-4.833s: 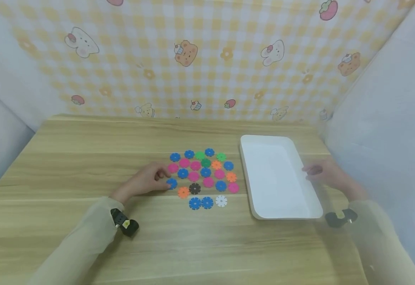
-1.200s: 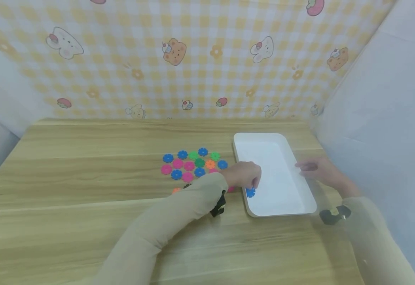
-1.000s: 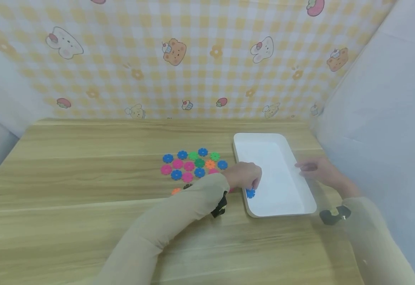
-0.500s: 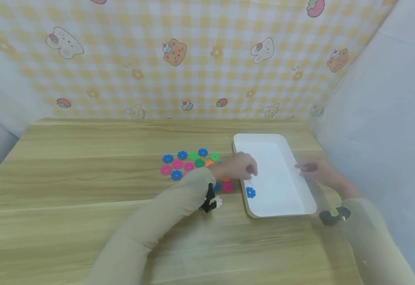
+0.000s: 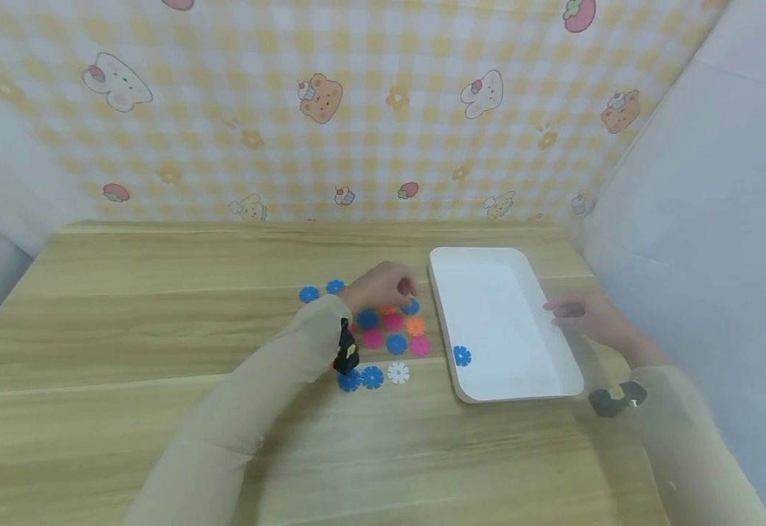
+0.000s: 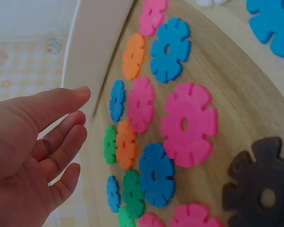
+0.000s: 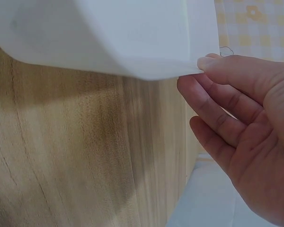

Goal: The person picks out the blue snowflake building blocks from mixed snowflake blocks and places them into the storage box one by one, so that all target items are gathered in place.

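My left hand [image 5: 383, 285] hovers over the group of flat plastic snowflake discs, with nothing in its fingers. In the left wrist view its thumb and fingers are apart and loosely bent, clear of a blue snowflake disc [image 6: 117, 100] and an orange snowflake disc [image 6: 133, 56]. One blue snowflake disc [image 5: 462, 356] lies inside the white tray [image 5: 448, 336], near its left wall. My right hand [image 5: 589, 315] pinches the tray's right rim between thumb and fingers, as the right wrist view also shows. The left forearm hides part of the group.
Pink, orange, green, blue, black and white snowflake discs lie flat on the wooden table [image 5: 159, 438], left of the tray. A white snowflake disc [image 5: 399, 372] is at the front. A checked cloth [image 5: 369, 146] hangs behind, and a pale wall [image 5: 698, 219] stands at the right.
My left hand took a blue disc from the group's left side and let it go in the tray. It has since moved back left over the discs. The right hand stays at the rim.
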`<state>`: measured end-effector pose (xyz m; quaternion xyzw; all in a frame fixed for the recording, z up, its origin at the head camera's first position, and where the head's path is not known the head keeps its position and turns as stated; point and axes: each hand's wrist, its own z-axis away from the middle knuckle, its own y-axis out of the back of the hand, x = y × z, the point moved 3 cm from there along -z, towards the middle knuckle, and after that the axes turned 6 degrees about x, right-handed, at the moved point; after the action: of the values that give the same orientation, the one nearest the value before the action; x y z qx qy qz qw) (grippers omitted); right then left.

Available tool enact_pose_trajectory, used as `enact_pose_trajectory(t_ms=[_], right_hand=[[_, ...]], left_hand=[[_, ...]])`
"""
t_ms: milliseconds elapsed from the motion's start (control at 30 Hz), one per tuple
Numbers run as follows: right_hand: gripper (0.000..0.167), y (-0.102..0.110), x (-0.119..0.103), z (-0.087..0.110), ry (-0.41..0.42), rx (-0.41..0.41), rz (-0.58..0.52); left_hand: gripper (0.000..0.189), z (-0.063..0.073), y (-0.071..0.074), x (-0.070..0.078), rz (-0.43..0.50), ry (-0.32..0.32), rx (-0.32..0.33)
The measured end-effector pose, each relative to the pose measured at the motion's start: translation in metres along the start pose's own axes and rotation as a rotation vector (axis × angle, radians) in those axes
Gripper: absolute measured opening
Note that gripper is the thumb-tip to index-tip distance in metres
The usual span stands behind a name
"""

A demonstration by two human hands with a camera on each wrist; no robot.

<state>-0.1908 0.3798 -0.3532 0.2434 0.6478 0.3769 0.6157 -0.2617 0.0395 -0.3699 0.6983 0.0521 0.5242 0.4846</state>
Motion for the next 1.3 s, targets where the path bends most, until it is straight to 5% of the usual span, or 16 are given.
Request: enact_pose_trajectory(t_ms=[533, 1300], right_hand=[[0.031, -0.001, 0.002, 0.001, 0.021, 0.004, 0.009], [0.035, 0.001, 0.003, 0.002, 0.002, -0.024, -0.007]], left_hand=[[0.026, -0.006, -0.011, -0.008, -0.209, 0.066, -0.057], [0.03, -0.008, -0.011, 0.002, -0.296, 0.095, -0.076]])
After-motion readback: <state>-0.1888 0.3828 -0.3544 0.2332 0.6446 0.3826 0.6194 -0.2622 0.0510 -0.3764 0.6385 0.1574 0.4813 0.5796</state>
